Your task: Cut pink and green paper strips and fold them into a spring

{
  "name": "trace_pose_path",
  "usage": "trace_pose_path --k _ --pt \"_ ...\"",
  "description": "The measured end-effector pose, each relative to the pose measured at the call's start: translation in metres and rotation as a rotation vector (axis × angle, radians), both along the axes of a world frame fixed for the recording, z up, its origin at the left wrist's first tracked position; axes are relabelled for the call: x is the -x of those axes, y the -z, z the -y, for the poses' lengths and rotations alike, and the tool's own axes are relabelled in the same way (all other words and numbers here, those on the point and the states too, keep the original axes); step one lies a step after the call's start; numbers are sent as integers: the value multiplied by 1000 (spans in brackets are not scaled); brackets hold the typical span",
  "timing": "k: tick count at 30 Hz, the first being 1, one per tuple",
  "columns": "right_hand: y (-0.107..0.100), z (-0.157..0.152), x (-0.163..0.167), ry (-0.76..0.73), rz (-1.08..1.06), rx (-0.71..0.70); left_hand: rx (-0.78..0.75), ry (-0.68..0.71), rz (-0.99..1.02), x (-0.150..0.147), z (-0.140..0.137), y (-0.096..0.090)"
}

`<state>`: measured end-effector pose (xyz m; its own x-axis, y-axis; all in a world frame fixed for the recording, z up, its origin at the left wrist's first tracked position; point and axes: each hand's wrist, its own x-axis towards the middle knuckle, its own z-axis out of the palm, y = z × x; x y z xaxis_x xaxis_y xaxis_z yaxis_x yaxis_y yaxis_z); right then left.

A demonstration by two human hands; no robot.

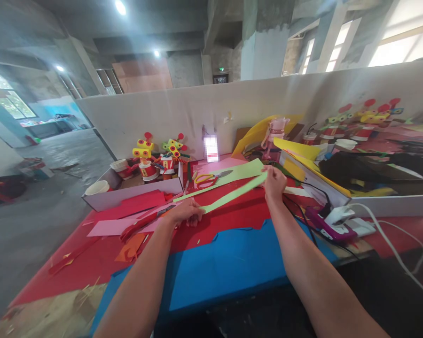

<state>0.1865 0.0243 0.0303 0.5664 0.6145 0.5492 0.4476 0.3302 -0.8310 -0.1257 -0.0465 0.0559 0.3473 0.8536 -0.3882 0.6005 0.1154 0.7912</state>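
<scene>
A long light-green paper strip [234, 193] is stretched slantwise over the red sheets. Its near left end is pinched in my left hand [187, 212], and the far right end is in the closed fingers of my right hand [275, 182]. Behind the strip lies a wider piece of green paper [245, 171]. Scissors with yellow handles [205, 178] rest on that paper, blades pointing right. To the left of my left hand are a red-handled cutting tool [141, 224] and pink paper [113, 227]. Blue sheets [229, 263] cover the table's front, beneath my forearms.
Paper-cup robot figures [148, 166] stand in a white box [134, 199] at back left. A pink bottle [273, 136] and a lit screen [211, 149] stand by the partition [183, 108]. On the right, a purple power strip [329, 227] with cables lies beside a cardboard box [384, 205].
</scene>
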Motion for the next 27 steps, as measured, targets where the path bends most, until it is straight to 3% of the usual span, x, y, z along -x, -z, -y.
trace_pose_path --k 3,5,6,9,11,14,17,19,21,24,27 --pt "-10 12 8 162 165 -126 -13 44 -38 1 0 0" --pt "-13 23 27 41 354 -111 -34 37 -77 -1 1 -1" --pt "-12 29 40 -100 460 -81 -49 16 -101 -3 2 -2" --pt "0 45 78 -728 774 54 -103 -59 -154 -11 5 -2" --pt "13 52 96 -972 949 186 -144 -79 -147 -16 6 0" --pt "29 53 108 -975 1051 405 -196 -105 -97 -15 2 4" --pt "37 47 107 -892 1051 429 -386 -326 -114 -1 -5 -1" --pt "38 43 105 -834 1024 397 -563 -520 -249 18 -7 -11" --pt "36 41 103 -765 993 382 -633 -548 -539 40 -3 -21" --pt "32 38 103 -706 964 374 -443 -395 -936 69 8 -26" --pt "30 37 103 -723 965 344 -360 -353 -1084 84 16 -18"
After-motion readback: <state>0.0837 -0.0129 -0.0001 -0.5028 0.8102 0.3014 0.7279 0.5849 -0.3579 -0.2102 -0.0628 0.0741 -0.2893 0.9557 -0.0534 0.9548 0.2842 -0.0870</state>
